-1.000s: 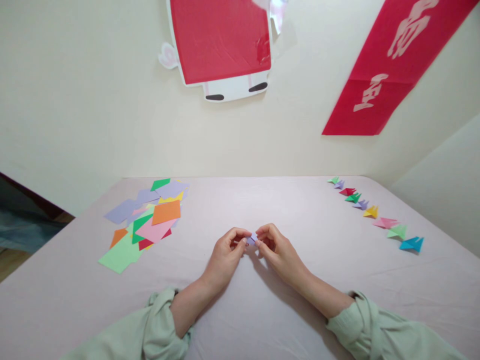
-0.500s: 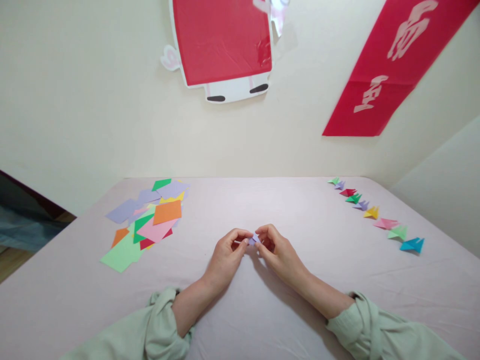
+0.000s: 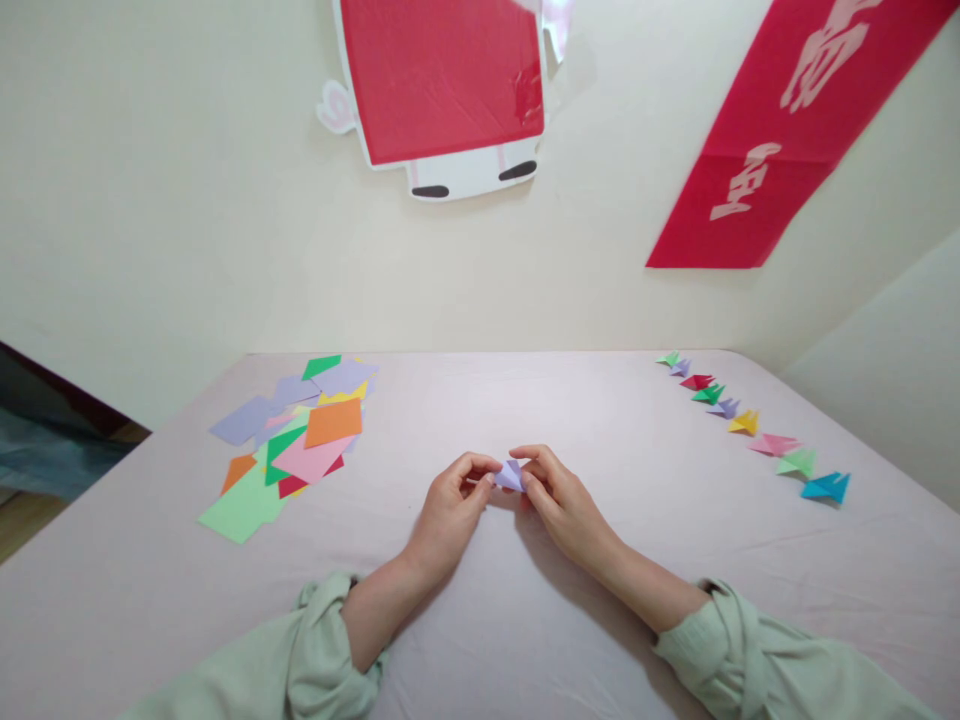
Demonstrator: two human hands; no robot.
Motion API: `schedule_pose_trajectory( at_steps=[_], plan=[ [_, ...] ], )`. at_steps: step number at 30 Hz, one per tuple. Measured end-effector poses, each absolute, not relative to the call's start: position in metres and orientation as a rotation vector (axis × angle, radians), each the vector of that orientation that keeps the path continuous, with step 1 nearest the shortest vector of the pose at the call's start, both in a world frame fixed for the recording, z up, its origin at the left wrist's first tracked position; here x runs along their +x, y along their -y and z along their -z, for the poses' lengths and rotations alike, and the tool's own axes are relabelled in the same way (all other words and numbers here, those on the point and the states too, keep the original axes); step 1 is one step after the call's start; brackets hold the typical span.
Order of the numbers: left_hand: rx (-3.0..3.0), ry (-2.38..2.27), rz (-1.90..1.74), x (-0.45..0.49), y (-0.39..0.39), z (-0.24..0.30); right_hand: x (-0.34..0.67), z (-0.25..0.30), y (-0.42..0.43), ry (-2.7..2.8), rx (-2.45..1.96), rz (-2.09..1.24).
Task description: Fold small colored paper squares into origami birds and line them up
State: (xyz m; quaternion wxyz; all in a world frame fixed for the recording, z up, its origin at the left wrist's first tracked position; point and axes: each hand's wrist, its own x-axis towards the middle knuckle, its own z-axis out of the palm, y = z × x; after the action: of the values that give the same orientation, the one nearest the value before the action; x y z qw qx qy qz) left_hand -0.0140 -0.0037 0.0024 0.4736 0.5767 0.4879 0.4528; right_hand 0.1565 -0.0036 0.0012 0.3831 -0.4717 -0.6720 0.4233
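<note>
Where the cream wall [image 3: 187,200] meets it, a table [image 3: 525,620] under a matt, faintly creased pale-pink cloth fills the view; a red banner [image 3: 757,150] and a red-and-white cutout [image 3: 446,90] hang above; flat coloured squares [image 3: 292,440] overlap at far left; folded shapes [image 3: 750,425] run in a row at right; at centre, the left hand [image 3: 450,510] and right hand [image 3: 559,500] pinch a small lilac fold [image 3: 512,476] between fingertips, just above the cloth.

A home room: red paper decorations [image 3: 442,80] on a cream wall [image 3: 187,200].
</note>
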Motion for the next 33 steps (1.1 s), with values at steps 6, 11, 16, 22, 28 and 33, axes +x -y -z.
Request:
schedule_pose_trajectory(
  at_steps=[6,11,16,22,28,33],
  plan=[
    [1.375,-1.201,-1.115,-0.0149,0.0023,-0.0002,0.1566,0.0010,0.0036,1.718,-1.171,-1.131],
    [1.359,-1.185,-1.114,-0.0144,0.0025,-0.0016,0.1571,-0.0006,0.0042,1.718,-1.160,-1.157],
    [1.355,-1.174,-1.103,-0.0147,0.0023,-0.0016,0.1581,0.0005,0.0038,1.745,-1.148,-1.136],
    [1.350,-1.167,-1.091,-0.0145,0.0023,-0.0015,0.1575,0.0020,0.0046,1.715,-1.086,-1.195],
    [1.441,-1.128,-1.098,-0.0147,0.0027,-0.0038,0.1576,0.0013,0.0025,1.669,-1.054,-1.234],
    [1.537,-1.155,-1.039,-0.0139,0.0039,-0.0066,0.1559,-0.0008,0.0014,1.621,-1.047,-1.278]
  ],
)
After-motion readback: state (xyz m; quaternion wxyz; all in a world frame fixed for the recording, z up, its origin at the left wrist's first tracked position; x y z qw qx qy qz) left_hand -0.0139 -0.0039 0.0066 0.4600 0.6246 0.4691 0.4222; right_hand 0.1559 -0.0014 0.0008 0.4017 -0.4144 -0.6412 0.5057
